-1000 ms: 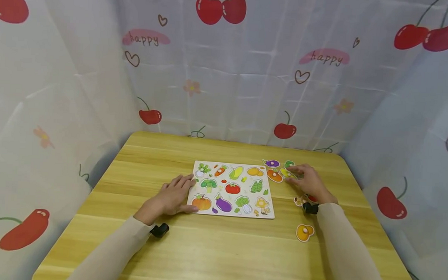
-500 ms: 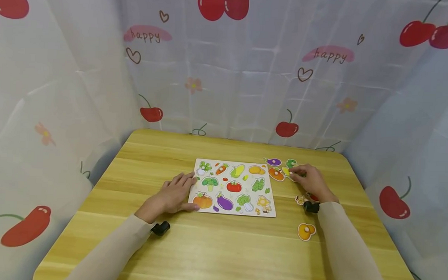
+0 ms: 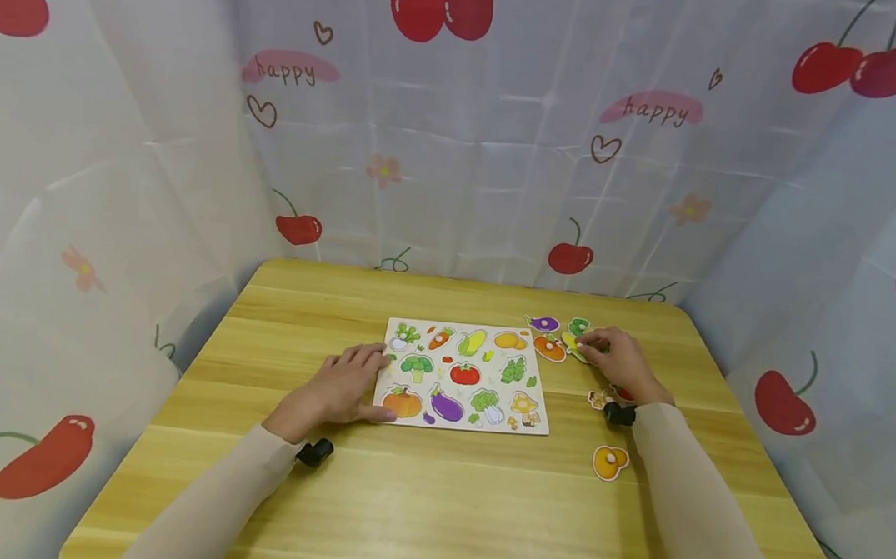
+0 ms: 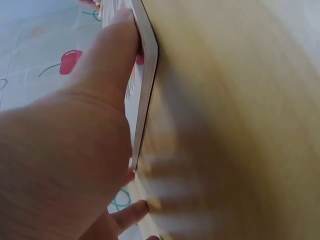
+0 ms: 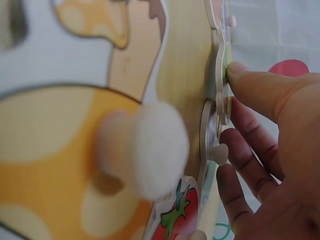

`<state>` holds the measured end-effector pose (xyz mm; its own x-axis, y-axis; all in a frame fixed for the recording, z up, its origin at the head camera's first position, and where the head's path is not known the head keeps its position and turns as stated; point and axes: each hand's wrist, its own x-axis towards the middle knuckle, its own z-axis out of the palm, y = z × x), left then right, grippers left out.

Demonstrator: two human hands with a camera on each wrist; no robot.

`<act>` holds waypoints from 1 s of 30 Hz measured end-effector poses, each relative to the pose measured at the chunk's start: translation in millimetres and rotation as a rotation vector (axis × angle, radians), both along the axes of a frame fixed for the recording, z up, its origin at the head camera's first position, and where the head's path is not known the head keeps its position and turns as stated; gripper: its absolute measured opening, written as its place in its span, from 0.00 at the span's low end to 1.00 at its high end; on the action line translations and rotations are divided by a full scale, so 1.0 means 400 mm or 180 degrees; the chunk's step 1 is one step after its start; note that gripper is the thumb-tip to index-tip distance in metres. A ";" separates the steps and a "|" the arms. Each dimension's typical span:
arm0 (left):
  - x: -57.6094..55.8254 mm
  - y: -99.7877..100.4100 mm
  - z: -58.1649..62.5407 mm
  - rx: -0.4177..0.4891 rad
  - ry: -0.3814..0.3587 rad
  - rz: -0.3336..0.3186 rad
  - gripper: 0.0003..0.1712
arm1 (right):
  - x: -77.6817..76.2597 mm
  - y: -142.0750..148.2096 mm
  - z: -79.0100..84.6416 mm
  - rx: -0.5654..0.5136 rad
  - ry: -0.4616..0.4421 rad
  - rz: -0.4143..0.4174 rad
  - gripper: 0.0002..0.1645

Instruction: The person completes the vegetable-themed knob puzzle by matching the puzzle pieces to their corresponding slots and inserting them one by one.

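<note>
A wooden vegetable puzzle board lies flat on the table. My left hand rests on its left edge, fingers extended and thumb over the near corner; the left wrist view shows the thumb along the board's top. Right of the board, my right hand pinches a yellow corn puzzle piece between thumb and index finger. In the right wrist view that corn piece looks slightly raised and overlaps a neighbouring piece; its knob is hidden by the fingers. The other fingers hang beside a neighbouring white knob.
Around the right hand lie an eggplant piece, a pumpkin piece, a green piece, a mushroom piece and a partly hidden tomato piece. A rounded orange-yellow piece lies nearer. Printed curtains surround the table.
The right thumb and index finger, spread over the corn piece a second ago, have come together on it. The left hand stays on the board; the view shifted slightly.
</note>
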<state>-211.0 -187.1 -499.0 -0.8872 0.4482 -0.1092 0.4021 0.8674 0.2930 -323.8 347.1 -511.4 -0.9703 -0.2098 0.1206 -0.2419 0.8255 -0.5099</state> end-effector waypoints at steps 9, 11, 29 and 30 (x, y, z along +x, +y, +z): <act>-0.014 -0.010 0.004 0.0075 0.0064 -0.0078 0.57 | 0.008 -0.006 0.005 -0.0119 0.0071 -0.0011 0.15; -0.017 -0.011 0.005 0.0083 0.0059 -0.0094 0.57 | 0.009 -0.007 0.006 -0.0132 0.0096 -0.0016 0.15; -0.015 -0.001 0.004 0.0096 -0.0074 -0.0088 0.60 | 0.014 -0.039 0.026 -0.0250 0.0395 0.0047 0.15; -0.014 -0.001 0.004 0.0096 -0.0072 -0.0094 0.60 | 0.015 -0.044 0.029 -0.0266 0.0396 0.0047 0.15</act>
